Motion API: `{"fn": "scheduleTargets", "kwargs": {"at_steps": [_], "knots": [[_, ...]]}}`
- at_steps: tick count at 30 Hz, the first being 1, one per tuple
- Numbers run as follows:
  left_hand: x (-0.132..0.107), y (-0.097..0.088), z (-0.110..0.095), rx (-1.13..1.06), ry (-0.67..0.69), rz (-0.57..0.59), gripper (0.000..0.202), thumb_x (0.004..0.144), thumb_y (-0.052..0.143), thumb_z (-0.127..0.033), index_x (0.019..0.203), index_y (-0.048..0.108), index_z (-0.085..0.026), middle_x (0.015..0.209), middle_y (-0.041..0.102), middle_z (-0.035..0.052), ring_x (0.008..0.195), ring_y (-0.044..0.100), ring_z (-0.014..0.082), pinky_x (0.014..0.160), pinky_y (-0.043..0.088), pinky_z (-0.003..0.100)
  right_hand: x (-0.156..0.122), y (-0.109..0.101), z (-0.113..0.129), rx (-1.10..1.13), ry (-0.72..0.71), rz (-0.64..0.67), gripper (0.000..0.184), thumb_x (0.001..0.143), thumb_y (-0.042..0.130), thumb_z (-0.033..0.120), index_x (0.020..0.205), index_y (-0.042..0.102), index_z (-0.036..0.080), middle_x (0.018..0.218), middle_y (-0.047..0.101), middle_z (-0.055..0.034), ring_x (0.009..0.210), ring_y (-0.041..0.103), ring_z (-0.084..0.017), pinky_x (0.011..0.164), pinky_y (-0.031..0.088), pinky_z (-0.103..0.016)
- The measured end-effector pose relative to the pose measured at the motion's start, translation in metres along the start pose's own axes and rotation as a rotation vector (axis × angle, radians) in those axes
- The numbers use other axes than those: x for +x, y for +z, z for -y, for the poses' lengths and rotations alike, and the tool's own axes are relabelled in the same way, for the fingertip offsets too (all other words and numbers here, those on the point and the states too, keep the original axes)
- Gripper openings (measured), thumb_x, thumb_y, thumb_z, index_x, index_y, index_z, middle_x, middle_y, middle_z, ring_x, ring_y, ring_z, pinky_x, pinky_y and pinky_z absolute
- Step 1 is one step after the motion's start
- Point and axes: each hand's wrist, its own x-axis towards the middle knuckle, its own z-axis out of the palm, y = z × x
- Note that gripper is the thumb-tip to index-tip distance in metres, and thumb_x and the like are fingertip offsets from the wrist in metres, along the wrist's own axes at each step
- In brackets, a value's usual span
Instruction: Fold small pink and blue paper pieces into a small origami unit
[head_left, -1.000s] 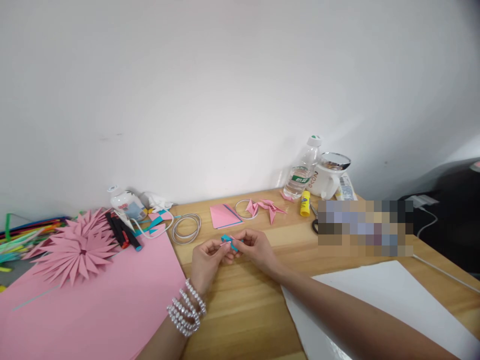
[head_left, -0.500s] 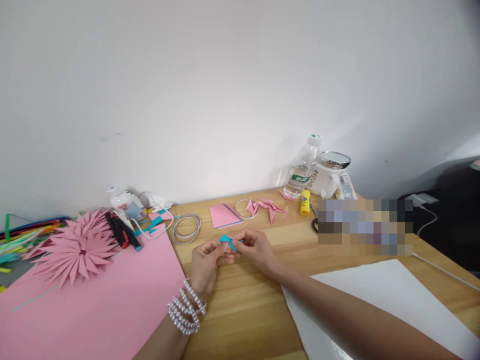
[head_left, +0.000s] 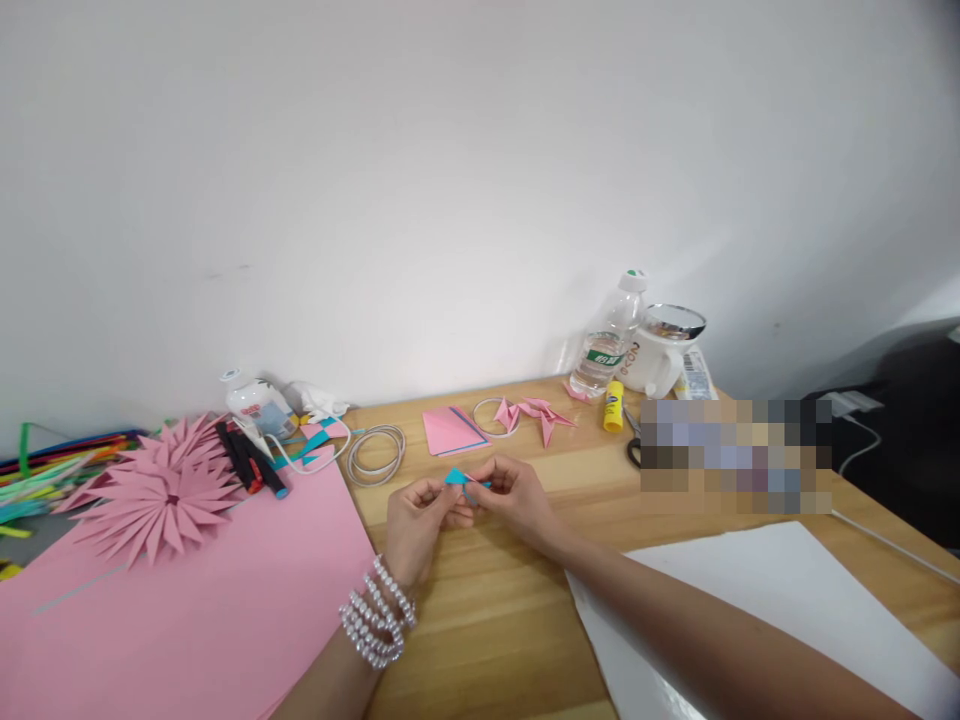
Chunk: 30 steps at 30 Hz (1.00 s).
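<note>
A small folded piece of blue paper [head_left: 455,477], with a bit of pink at its edge, is pinched between my two hands above the wooden table. My left hand [head_left: 417,520], below a wrist wound with pearl beads, grips its left side between thumb and fingers. On the other side, my right hand [head_left: 513,500] closes thumb and forefinger on the paper; my fingers cover part of it. Just beyond my hands lie a stack of pink and blue paper squares [head_left: 452,430] and folded pink paper pieces [head_left: 546,418].
Pink paper sheets [head_left: 225,620] with a spiky pink paper flower [head_left: 161,510] and markers [head_left: 251,462] lie left. A coiled cable [head_left: 376,455] is nearby. Behind right stand a water bottle [head_left: 604,345], glue stick [head_left: 613,407] and white mug [head_left: 652,362]. Scissors [head_left: 634,450] and a white sheet [head_left: 720,570] lie right.
My right fingers have shifted slightly on the blue paper, and less of its right part shows. The whole view has moved a little; both hands keep their grip.
</note>
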Motion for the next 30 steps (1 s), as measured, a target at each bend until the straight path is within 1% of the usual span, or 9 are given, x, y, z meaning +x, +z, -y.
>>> {"fn": "scheduleTargets", "kwargs": {"at_steps": [4,7,10,12,15,19,26,30], "knots": [[0.0016,-0.0006,0.0032,-0.006,0.011,0.069,0.017,0.059,0.072,-0.024,0.065,0.064,-0.01,0.059,0.067,0.0039,0.054,0.062,0.0139,0.056,0.053,0.025,0.0016,-0.0021,-0.0006,-0.019,-0.002,-0.04,0.023,0.062,0.068,0.035,0.061,0.055,0.016,0.056,0.058,0.0018,0.046,0.05,-0.009,0.046,0.041,-0.022],[0.0022,-0.002,0.0026,-0.004,-0.001,0.09,0.016,0.061,0.07,-0.023,0.067,0.064,-0.01,0.061,0.068,0.0054,0.059,0.064,0.0153,0.058,0.053,0.026,0.0027,-0.0039,-0.0003,0.001,0.011,-0.008,0.024,0.061,0.068,0.037,0.063,0.057,0.016,0.058,0.06,0.001,0.048,0.052,-0.009,0.048,0.043,-0.022],[0.0026,-0.0039,0.0006,-0.012,-0.029,0.075,0.013,0.062,0.069,-0.021,0.065,0.063,-0.009,0.058,0.067,0.0053,0.056,0.063,0.0146,0.055,0.052,0.024,0.0031,-0.0048,0.0016,0.03,0.023,0.073,0.024,0.064,0.066,0.039,0.065,0.059,0.016,0.059,0.062,0.0007,0.049,0.054,-0.01,0.05,0.044,-0.023],[0.0034,-0.0045,-0.0004,-0.018,-0.047,0.063,0.012,0.062,0.068,-0.02,0.063,0.063,-0.009,0.057,0.067,0.0051,0.054,0.062,0.0139,0.053,0.051,0.023,0.0027,-0.0044,0.0028,0.046,0.028,0.098,0.024,0.066,0.064,0.039,0.064,0.058,0.016,0.059,0.062,0.0007,0.05,0.055,-0.01,0.051,0.045,-0.024],[0.0045,-0.0037,-0.0004,-0.009,-0.057,0.05,0.011,0.062,0.067,-0.019,0.062,0.062,-0.01,0.056,0.066,0.0046,0.051,0.062,0.0134,0.052,0.051,0.023,0.0018,-0.0031,0.0028,0.055,0.036,0.07,0.022,0.066,0.066,0.037,0.066,0.058,0.016,0.059,0.062,0.0009,0.049,0.054,-0.01,0.05,0.045,-0.023],[0.0036,-0.002,-0.0004,0.052,-0.025,0.034,0.011,0.06,0.067,-0.018,0.061,0.061,-0.01,0.056,0.066,0.0039,0.049,0.061,0.0129,0.05,0.05,0.022,0.0013,-0.0024,0.0029,0.067,0.037,0.012,0.023,0.061,0.069,0.034,0.065,0.057,0.015,0.058,0.06,0.0015,0.05,0.054,-0.009,0.05,0.044,-0.022],[-0.0001,0.0011,-0.0025,0.094,0.007,0.055,0.013,0.061,0.067,-0.022,0.06,0.061,-0.01,0.056,0.066,0.0043,0.048,0.06,0.0126,0.049,0.051,0.023,0.0019,-0.0025,0.0061,0.1,0.075,0.009,0.03,0.061,0.067,0.041,0.058,0.053,0.015,0.052,0.056,0.0024,0.047,0.049,-0.008,0.048,0.041,-0.021],[0.0001,0.0018,-0.0005,0.085,0.019,0.052,0.013,0.061,0.068,-0.021,0.061,0.061,-0.01,0.057,0.066,0.0043,0.047,0.06,0.012,0.048,0.05,0.022,0.0015,-0.0019,0.0067,0.128,0.075,0.01,0.03,0.062,0.067,0.042,0.062,0.055,0.015,0.054,0.057,0.0017,0.048,0.049,-0.009,0.049,0.04,-0.022]]}}
